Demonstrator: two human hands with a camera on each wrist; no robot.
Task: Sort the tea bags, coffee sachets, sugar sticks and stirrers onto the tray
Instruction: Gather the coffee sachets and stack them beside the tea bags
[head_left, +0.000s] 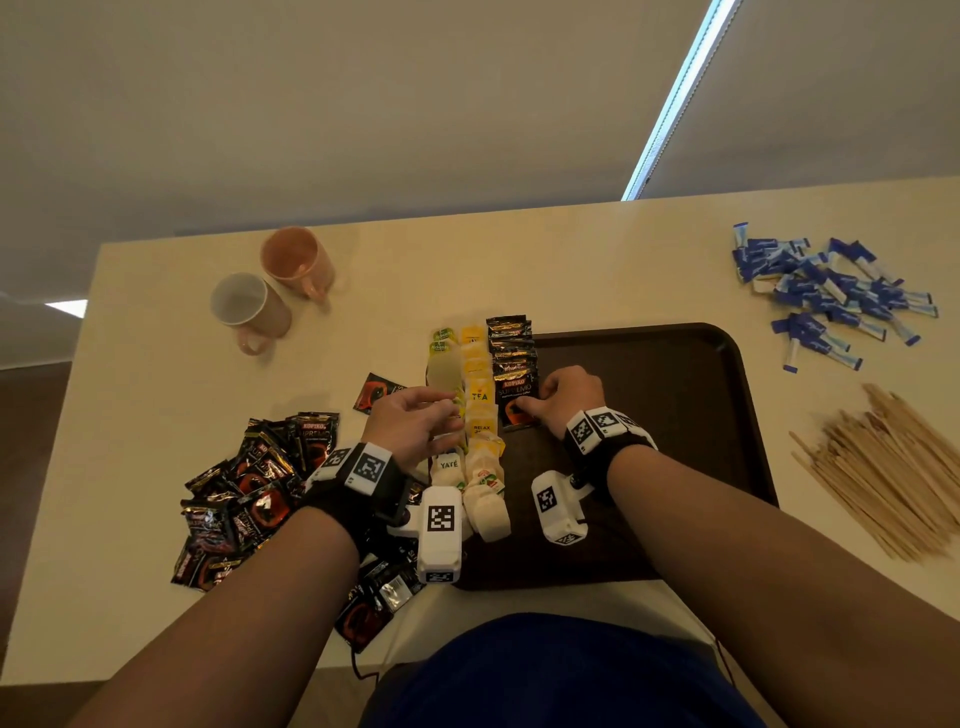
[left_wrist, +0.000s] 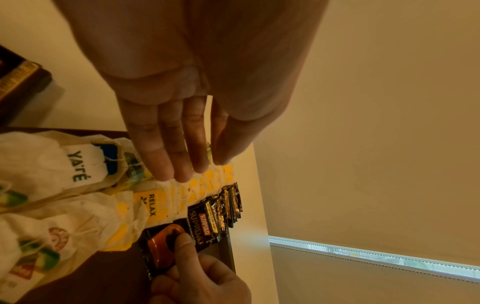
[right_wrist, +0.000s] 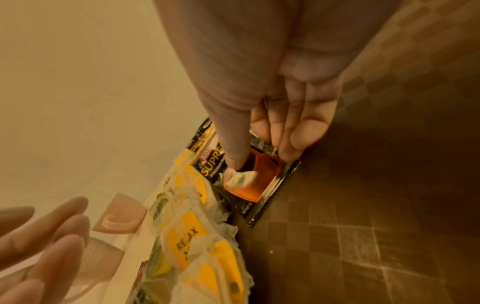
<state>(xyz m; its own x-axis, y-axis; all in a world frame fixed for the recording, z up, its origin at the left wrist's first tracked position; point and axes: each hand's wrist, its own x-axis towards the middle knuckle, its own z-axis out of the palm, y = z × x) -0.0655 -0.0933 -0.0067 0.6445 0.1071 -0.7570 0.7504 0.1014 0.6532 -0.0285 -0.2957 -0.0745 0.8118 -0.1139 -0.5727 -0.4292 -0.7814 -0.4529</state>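
Observation:
A dark brown tray (head_left: 649, 415) lies in front of me. Along its left side run two rows of tea bags (head_left: 480, 410) and a row of black coffee sachets (head_left: 511, 348). My right hand (head_left: 540, 405) pinches the nearest coffee sachet (right_wrist: 259, 185) of that row, thumb on top and fingers curled at its edge, with the sachet low on the tray. My left hand (head_left: 447, 410) hovers over the tea bags (left_wrist: 150, 203) with straight fingers (left_wrist: 166, 160) and grips nothing. A heap of loose coffee sachets (head_left: 249, 493) lies left of the tray.
Blue sugar sticks (head_left: 826, 296) are piled at the far right of the table, with wooden stirrers (head_left: 883, 473) heaped nearer. Two mugs (head_left: 249, 306) (head_left: 298, 260) stand at the back left. One loose sachet (head_left: 374, 392) lies beside the left hand.

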